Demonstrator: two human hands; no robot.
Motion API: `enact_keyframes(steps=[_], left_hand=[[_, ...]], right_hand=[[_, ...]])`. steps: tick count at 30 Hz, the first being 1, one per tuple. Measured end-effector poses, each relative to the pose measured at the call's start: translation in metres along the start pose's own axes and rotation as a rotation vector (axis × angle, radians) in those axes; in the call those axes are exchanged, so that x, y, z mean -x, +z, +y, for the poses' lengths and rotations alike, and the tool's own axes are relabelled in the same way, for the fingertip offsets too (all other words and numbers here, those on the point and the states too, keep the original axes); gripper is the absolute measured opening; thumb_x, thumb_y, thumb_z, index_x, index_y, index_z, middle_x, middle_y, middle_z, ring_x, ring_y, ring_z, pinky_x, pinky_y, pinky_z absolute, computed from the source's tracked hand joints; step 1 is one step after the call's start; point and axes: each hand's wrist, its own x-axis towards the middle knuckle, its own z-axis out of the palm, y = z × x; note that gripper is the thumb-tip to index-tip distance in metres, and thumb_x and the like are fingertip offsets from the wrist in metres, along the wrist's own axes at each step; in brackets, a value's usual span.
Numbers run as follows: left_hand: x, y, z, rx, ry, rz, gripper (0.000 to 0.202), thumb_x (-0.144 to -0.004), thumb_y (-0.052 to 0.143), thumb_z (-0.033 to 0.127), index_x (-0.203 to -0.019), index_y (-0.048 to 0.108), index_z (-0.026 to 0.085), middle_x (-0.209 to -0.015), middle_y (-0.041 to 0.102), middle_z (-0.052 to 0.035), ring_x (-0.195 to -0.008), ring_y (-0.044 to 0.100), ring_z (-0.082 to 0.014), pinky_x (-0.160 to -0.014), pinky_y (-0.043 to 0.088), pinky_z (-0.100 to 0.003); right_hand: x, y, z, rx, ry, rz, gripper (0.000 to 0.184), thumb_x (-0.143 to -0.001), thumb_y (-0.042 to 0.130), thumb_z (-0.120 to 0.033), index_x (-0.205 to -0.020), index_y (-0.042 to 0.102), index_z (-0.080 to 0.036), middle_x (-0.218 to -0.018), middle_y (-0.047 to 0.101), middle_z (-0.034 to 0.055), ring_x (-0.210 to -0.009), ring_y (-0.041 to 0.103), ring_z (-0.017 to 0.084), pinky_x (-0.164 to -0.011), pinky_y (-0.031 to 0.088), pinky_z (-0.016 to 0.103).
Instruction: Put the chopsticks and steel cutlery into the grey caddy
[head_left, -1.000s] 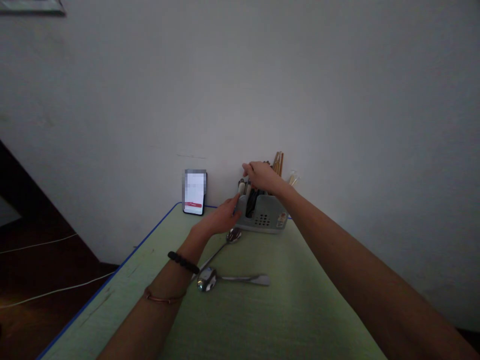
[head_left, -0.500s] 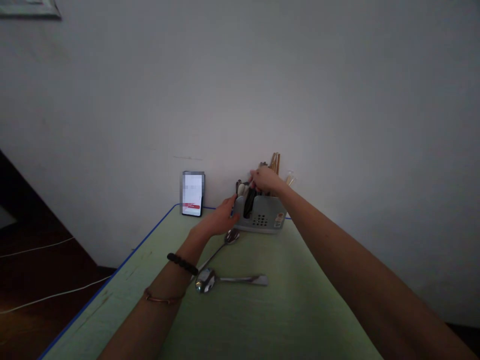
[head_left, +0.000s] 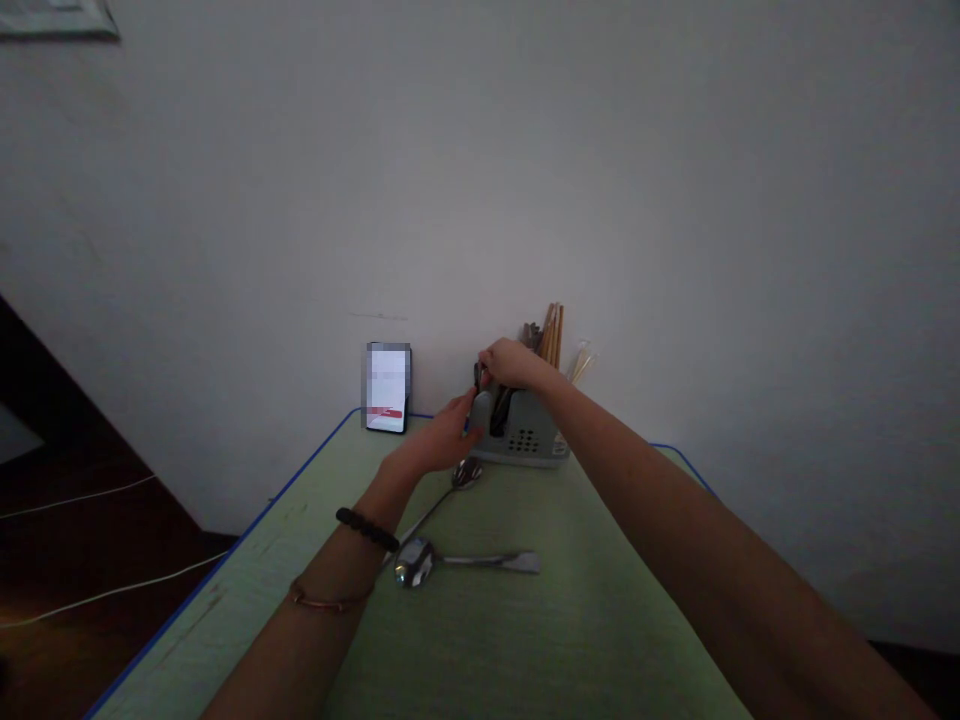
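A grey plastic cutlery holder (head_left: 536, 415) with a slot and small round holes in its front stands against the wall. My left hand (head_left: 445, 436) grips its left end, thumb in front and fingers along the side. Above the left compartment, my right hand (head_left: 512, 362) is closed in a pinch beside a dark utensil end (head_left: 478, 375); what lies between its fingers is hidden. Chopsticks (head_left: 553, 335) and thin pale sticks in clear wrap (head_left: 581, 362) rise from the holder's right part. A metal spoon (head_left: 466, 472) lies just in front of the holder, and a second spoon (head_left: 416, 563) lies nearer me.
A phone (head_left: 387, 388) with a lit screen leans upright on the wall, left of the holder. The green table (head_left: 555, 620) has a blue edge (head_left: 300, 462). White cables (head_left: 112, 592) run over the dark floor at left.
My right hand has shifted left along the holder's top, over the pale spoon ends that showed before. My left hand stays at the holder's side. The spoons lie as before.
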Motion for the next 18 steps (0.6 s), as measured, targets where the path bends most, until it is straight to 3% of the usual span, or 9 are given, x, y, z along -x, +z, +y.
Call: enact_keyframes(steps=[3,6,10,14,18], left_hand=[[0.0,0.001,-0.002,-0.011,-0.017,-0.011,0.071,-0.082,0.049,0.025,-0.144,0.02,0.005,-0.145,0.032,-0.0246,-0.125,0.046,-0.0312,-0.105,0.038,-0.046],[0.0,0.002,-0.004,-0.018,0.001,-0.007,0.071,-0.083,0.05,0.027,-0.145,0.02,0.01,-0.144,0.037,-0.0213,-0.126,0.046,-0.0298,-0.106,0.038,-0.045],[0.0,0.002,-0.005,-0.025,-0.004,-0.008,0.071,-0.083,0.049,0.028,-0.144,0.021,0.008,-0.144,0.036,-0.0222,-0.125,0.047,-0.0295,-0.105,0.038,-0.044],[0.001,0.001,-0.003,-0.048,0.018,-0.001,0.069,-0.083,0.048,0.026,-0.144,0.022,0.01,-0.145,0.034,-0.0212,-0.127,0.045,-0.0282,-0.106,0.037,-0.042],[0.003,-0.002,0.002,-0.084,0.001,-0.015,0.07,-0.082,0.049,0.027,-0.144,0.022,0.008,-0.147,0.032,-0.0216,-0.127,0.045,-0.0281,-0.105,0.038,-0.041]], right_hand=[[0.002,0.007,-0.002,-0.007,0.072,0.081,0.039,-0.095,0.035,-0.031,-0.111,0.063,-0.01,-0.11,0.066,0.0195,-0.105,0.061,0.027,-0.082,0.048,0.034],[0.009,0.009,-0.001,-0.034,0.125,0.217,0.037,-0.092,0.042,-0.037,-0.112,0.061,-0.013,-0.11,0.065,0.0179,-0.105,0.061,0.027,-0.084,0.047,0.036],[0.024,0.001,0.006,-0.126,0.099,0.394,0.028,-0.091,0.044,-0.028,-0.105,0.063,-0.013,-0.103,0.067,0.0161,-0.099,0.062,0.024,-0.085,0.045,0.035],[0.051,0.001,0.018,-0.369,0.034,0.44,0.026,-0.091,0.04,-0.019,-0.093,0.065,-0.013,-0.082,0.071,0.009,-0.08,0.065,0.017,-0.079,0.045,0.028],[0.08,0.018,0.035,-0.692,0.089,0.522,0.022,-0.088,0.043,-0.023,-0.09,0.064,-0.016,-0.072,0.068,0.0027,-0.062,0.062,0.012,-0.066,0.047,0.024]])
